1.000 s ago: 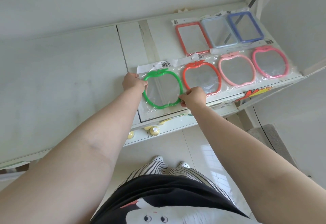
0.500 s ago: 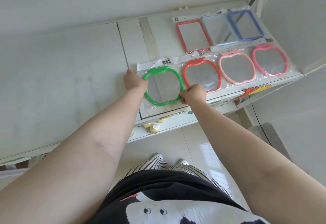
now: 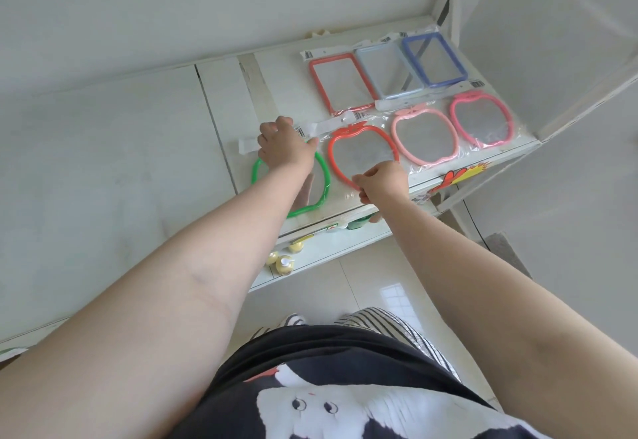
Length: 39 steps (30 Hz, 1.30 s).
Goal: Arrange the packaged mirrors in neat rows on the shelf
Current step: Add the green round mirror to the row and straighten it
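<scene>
From the head view we judge we are squaring up the front row: our left hand lies over the top of the green mirror, its fingers hidden so we cannot tell their state, while our right hand pinches the packet of the red apple mirror, fingers together at its near edge. On the shelf we count four apple mirrors in front and three rectangular behind; next we should nudge both packets level with the pink ones beyond our right fingers.

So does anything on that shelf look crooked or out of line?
Mostly tidy. The back row's red rectangular mirror sits lower than its blue neighbours, and the green apple mirror is lower than its row.
</scene>
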{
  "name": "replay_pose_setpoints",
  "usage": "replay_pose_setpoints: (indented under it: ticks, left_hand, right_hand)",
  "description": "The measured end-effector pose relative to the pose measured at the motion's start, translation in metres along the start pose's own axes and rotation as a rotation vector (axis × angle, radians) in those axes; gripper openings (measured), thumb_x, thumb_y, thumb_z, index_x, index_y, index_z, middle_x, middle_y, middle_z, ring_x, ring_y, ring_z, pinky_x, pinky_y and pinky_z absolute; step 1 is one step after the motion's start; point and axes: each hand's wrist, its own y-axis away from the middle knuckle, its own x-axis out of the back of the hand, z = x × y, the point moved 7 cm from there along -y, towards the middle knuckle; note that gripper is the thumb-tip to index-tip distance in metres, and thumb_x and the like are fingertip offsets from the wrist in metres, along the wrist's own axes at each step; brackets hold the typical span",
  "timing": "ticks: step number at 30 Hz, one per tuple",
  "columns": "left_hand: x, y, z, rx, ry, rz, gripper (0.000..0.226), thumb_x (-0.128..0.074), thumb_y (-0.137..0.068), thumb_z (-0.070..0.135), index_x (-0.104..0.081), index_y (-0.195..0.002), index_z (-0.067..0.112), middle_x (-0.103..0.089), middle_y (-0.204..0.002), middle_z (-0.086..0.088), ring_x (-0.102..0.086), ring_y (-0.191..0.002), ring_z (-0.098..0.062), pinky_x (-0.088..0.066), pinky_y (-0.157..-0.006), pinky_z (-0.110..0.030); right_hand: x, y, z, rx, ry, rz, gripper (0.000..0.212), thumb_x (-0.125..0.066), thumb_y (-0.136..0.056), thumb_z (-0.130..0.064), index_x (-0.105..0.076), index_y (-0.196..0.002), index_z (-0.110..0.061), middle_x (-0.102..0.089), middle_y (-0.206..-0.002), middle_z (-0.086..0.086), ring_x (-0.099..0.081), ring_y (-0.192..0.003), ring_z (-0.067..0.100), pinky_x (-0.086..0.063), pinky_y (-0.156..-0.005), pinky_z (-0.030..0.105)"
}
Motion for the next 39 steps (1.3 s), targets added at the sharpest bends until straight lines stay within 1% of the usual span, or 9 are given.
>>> replay_pose_setpoints:
  ticks: [4, 9, 15, 20, 23, 25, 29, 35, 39]
  left_hand:
    - [-0.028, 0.007, 0.035, -0.134, -0.005, -0.062, 0.053, -0.068, -0.081, 0.038, -0.050, -0.127, 0.019, -0.043, -0.133, -0.010, -0.044, -0.125, -0.030, -0.040, -0.100, -0.038]
    - [-0.063, 0.005, 0.069, -0.197, 0.012, -0.130, 0.052, -0.067, -0.080, 0.042, -0.053, -0.126, 0.022, -0.047, -0.132, -0.009, -0.048, -0.124, -0.028, -0.041, -0.101, -0.036]
    - [-0.103, -0.007, 0.089, -0.156, -0.067, -0.151, 0.053, -0.063, -0.081, 0.044, -0.052, -0.129, 0.025, -0.047, -0.135, -0.009, -0.047, -0.125, -0.030, -0.041, -0.103, -0.041]
    - [-0.126, -0.017, 0.091, -0.173, -0.211, -0.122, 0.056, -0.061, -0.082, 0.042, -0.044, -0.136, 0.037, -0.029, -0.152, -0.013, -0.023, -0.143, -0.034, -0.023, -0.116, -0.051]
    - [-0.136, -0.020, 0.087, -0.120, -0.213, -0.120, 0.055, -0.060, -0.086, 0.041, -0.042, -0.138, 0.039, -0.009, -0.159, -0.013, -0.001, -0.148, -0.036, -0.005, -0.119, -0.054]
    - [-0.139, -0.022, 0.086, -0.098, -0.201, -0.096, 0.051, -0.059, -0.087, 0.039, -0.044, -0.136, 0.039, -0.004, -0.159, -0.013, 0.004, -0.148, -0.036, -0.001, -0.119, -0.054]
    - [-0.142, -0.023, 0.083, -0.065, -0.189, -0.068, 0.047, -0.058, -0.088, 0.039, -0.047, -0.134, 0.037, 0.001, -0.160, -0.015, 0.008, -0.148, -0.035, 0.002, -0.119, -0.051]
    - [-0.143, -0.023, 0.081, -0.048, -0.170, -0.061, 0.044, -0.058, -0.087, 0.040, -0.051, -0.131, 0.037, 0.004, -0.160, -0.015, 0.011, -0.148, -0.035, 0.005, -0.120, -0.050]
    - [-0.141, -0.021, 0.083, -0.063, -0.182, -0.051, 0.046, -0.058, -0.087, 0.042, -0.050, -0.132, 0.036, 0.003, -0.160, -0.015, 0.012, -0.148, -0.035, 0.006, -0.119, -0.051]
  right_hand:
    - [0.034, -0.022, 0.011, 0.003, -0.087, 0.076, 0.019, -0.066, -0.082, -0.017, -0.066, -0.067, -0.004, -0.072, -0.071, 0.017, -0.072, -0.075, 0.037, -0.060, -0.074, 0.050]
    - [0.063, -0.064, 0.019, 0.017, -0.166, 0.090, 0.012, -0.070, -0.080, -0.020, -0.065, -0.072, -0.013, -0.069, -0.065, 0.008, -0.068, -0.063, 0.025, -0.060, -0.077, 0.045]
    - [0.078, -0.119, 0.000, 0.157, -0.099, -0.021, 0.011, -0.068, -0.079, -0.016, -0.067, -0.072, -0.024, -0.073, -0.083, 0.008, -0.070, -0.083, 0.029, -0.058, -0.082, 0.044]
    - [0.075, -0.157, -0.023, 0.314, -0.035, -0.130, 0.022, -0.068, -0.085, -0.020, -0.070, -0.107, -0.018, -0.065, -0.093, 0.000, -0.058, -0.068, 0.015, -0.053, -0.080, 0.031]
    - [0.067, -0.173, -0.033, 0.365, 0.026, -0.179, 0.028, -0.065, -0.088, -0.020, -0.068, -0.116, -0.020, -0.060, -0.096, -0.004, -0.057, -0.081, 0.015, -0.045, -0.069, 0.020]
    - [0.060, -0.182, -0.036, 0.403, 0.105, -0.199, 0.028, -0.064, -0.089, -0.021, -0.068, -0.117, -0.022, -0.061, -0.106, -0.003, -0.059, -0.091, 0.016, -0.044, -0.078, 0.019]
    - [0.047, -0.195, -0.036, 0.428, 0.255, -0.214, 0.028, -0.064, -0.087, -0.026, -0.070, -0.114, -0.027, -0.052, -0.128, 0.006, -0.055, -0.115, 0.025, -0.045, -0.102, 0.036]
    - [0.041, -0.199, -0.035, 0.431, 0.325, -0.221, 0.027, -0.061, -0.088, -0.024, -0.069, -0.112, -0.031, -0.038, -0.110, 0.003, -0.050, -0.116, 0.030, -0.047, -0.099, 0.039]
    - [0.047, -0.196, -0.034, 0.467, 0.230, -0.219, 0.031, -0.067, -0.085, -0.023, -0.068, -0.116, -0.027, -0.048, -0.120, 0.004, -0.057, -0.109, 0.025, -0.046, -0.092, 0.029]
